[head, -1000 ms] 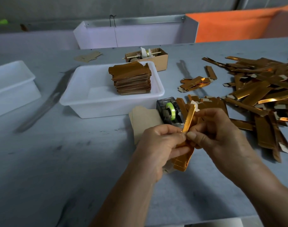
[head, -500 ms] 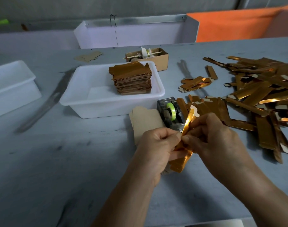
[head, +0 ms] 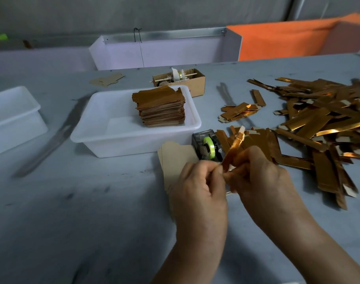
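A gold foil card strip [head: 233, 147] stands tilted between both hands, just in front of the tape dispenser [head: 207, 147] with its green roll. My left hand [head: 199, 189] pinches the strip's lower part from the left. My right hand [head: 259, 179] grips it from the right with curled fingers. The strip's lower end is hidden behind my fingers. A brown card blank [head: 173, 160] lies flat on the table under my left hand.
A white tray [head: 105, 132] holds a stack of gold blanks [head: 161, 108]. Loose gold strips [head: 318, 124] cover the table's right side. A second white tub [head: 13, 117] sits far left. A small cardboard box [head: 187, 78] stands behind the tray.
Both hands have drawn closer together around the strip, and the strip's lower end, visible below the fingers before, is now hidden behind them.
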A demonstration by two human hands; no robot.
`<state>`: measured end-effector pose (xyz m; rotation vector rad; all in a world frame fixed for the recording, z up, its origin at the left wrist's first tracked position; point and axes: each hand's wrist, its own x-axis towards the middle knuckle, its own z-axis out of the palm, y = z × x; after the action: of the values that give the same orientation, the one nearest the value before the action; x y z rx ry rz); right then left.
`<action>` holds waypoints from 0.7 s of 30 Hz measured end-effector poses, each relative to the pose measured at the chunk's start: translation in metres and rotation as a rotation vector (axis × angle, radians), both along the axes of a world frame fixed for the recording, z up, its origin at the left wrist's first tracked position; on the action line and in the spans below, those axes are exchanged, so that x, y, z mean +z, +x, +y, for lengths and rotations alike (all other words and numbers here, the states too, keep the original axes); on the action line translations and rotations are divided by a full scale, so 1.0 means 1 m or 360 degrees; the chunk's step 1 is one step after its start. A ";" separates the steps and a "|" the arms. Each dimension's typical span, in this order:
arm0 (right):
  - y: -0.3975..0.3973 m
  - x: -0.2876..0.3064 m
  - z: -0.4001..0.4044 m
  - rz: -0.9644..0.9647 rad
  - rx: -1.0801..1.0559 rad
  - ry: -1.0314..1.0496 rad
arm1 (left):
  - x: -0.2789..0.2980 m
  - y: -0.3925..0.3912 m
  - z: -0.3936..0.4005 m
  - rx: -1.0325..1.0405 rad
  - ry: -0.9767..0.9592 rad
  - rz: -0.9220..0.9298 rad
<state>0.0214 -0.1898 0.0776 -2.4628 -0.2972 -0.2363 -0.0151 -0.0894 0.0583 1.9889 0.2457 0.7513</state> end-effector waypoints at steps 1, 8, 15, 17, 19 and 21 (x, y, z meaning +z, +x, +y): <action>0.003 0.000 -0.002 0.0084 0.0041 0.0136 | 0.003 0.002 0.002 0.0014 0.0007 -0.0033; 0.004 0.002 -0.004 0.0513 0.0161 0.0880 | 0.013 0.005 0.011 -0.0172 -0.0339 0.0185; 0.008 -0.010 0.002 0.0718 0.0241 0.1414 | 0.014 0.003 0.014 -0.0183 -0.0404 0.0193; 0.010 -0.009 0.006 0.0673 0.0266 0.1462 | 0.015 0.004 0.015 -0.0164 -0.0419 0.0189; 0.011 -0.006 0.010 0.0635 0.0305 0.1528 | 0.016 0.007 0.017 -0.0124 -0.0404 0.0183; 0.013 -0.002 0.014 0.0617 0.0383 0.1609 | 0.018 0.010 0.018 -0.0089 -0.0369 0.0167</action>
<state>0.0342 -0.1754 0.0755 -1.4119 -0.2211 0.1705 -0.0056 -0.0711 0.0766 1.8087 0.3231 0.5574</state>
